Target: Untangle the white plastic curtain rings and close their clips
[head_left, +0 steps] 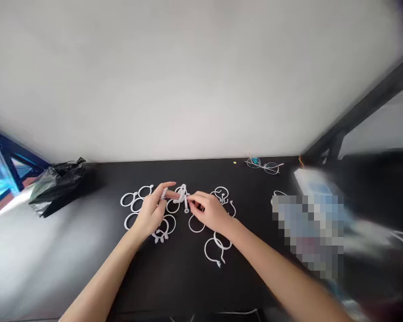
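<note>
Both hands work close together over a black tabletop (174,277). My left hand (152,213) has its index finger stretched out, with a small white plastic piece (164,193) between the fingers and thumb. Fingertips of my right hand (208,210) pinch at a white plastic ring (186,203), seen nearly edge-on between the hands; the exact grip is partly hidden. Under and beside the left hand lie several white rings (126,199) with small knobbed ends. More rings lie around the right hand, including an open-ended ring (206,255) nearest me.
Eyeglasses (262,166) lie near the wall (188,89) at the back right. A black plastic bag (62,183) sits at the far left. To the right are blurred white and blue packages (317,181), a pixelated item (305,237) and a dark metal frame (362,107).
</note>
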Tool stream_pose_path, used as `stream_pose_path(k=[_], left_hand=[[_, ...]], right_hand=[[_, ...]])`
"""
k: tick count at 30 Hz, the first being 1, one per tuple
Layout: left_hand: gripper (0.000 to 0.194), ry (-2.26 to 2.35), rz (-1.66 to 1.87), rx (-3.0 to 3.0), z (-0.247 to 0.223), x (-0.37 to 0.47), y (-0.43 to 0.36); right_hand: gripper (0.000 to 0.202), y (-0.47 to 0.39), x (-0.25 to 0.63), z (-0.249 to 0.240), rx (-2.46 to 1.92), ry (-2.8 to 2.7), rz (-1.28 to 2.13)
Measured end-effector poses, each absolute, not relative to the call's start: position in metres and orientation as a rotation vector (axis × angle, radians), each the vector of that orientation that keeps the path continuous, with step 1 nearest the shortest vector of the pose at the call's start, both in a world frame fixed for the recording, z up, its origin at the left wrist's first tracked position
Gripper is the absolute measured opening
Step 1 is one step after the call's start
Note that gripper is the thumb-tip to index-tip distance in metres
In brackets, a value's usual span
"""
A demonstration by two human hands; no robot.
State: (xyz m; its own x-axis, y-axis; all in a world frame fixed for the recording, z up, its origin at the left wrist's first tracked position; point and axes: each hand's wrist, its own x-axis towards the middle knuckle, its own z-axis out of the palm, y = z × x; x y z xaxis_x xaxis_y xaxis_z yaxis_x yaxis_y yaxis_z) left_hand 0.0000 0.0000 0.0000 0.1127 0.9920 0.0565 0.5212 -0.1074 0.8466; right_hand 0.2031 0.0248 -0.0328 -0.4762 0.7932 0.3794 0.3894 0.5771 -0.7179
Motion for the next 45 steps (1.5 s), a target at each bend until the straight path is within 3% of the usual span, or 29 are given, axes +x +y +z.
stream_pose_path(k=[11, 18, 23, 29, 35, 39, 45], left_hand=[[0.038, 1.592, 0.942, 1.92, -0.001, -0.002, 0.0], [0.023, 1.267, 1.153, 2.168, 0.003, 0.012, -0.013], [0.029, 1.012, 0.857, 2.423, 0.004, 0.03, -0.022], [0.01, 1.023, 0.612, 2.487, -0.004, 0.037, -0.022], [0.014, 1.019, 0.47, 2.512, -0.013, 0.042, -0.023], [0.017, 1.047, 0.491, 2.447, -0.012, 0.042, -0.021], [0.017, 1.197, 0.807, 1.859, 0.005, 0.026, -0.013]], right_hand=[[0.018, 0.022, 0.202, -0.025, -0.944, -2.107, 0.738], [0.02, 0.022, 0.203, -0.025, -0.947, -2.113, 0.771], [0.032, 0.023, 0.206, -0.028, -0.967, -2.101, 0.772], [0.035, 0.024, 0.206, -0.034, -0.978, -2.051, 0.742], [0.038, 0.025, 0.204, -0.032, -0.937, -1.947, 0.648], [0.034, 0.026, 0.205, -0.031, -0.921, -1.903, 0.614], [0.038, 0.023, 0.207, -0.024, -0.861, -1.905, 0.575]])
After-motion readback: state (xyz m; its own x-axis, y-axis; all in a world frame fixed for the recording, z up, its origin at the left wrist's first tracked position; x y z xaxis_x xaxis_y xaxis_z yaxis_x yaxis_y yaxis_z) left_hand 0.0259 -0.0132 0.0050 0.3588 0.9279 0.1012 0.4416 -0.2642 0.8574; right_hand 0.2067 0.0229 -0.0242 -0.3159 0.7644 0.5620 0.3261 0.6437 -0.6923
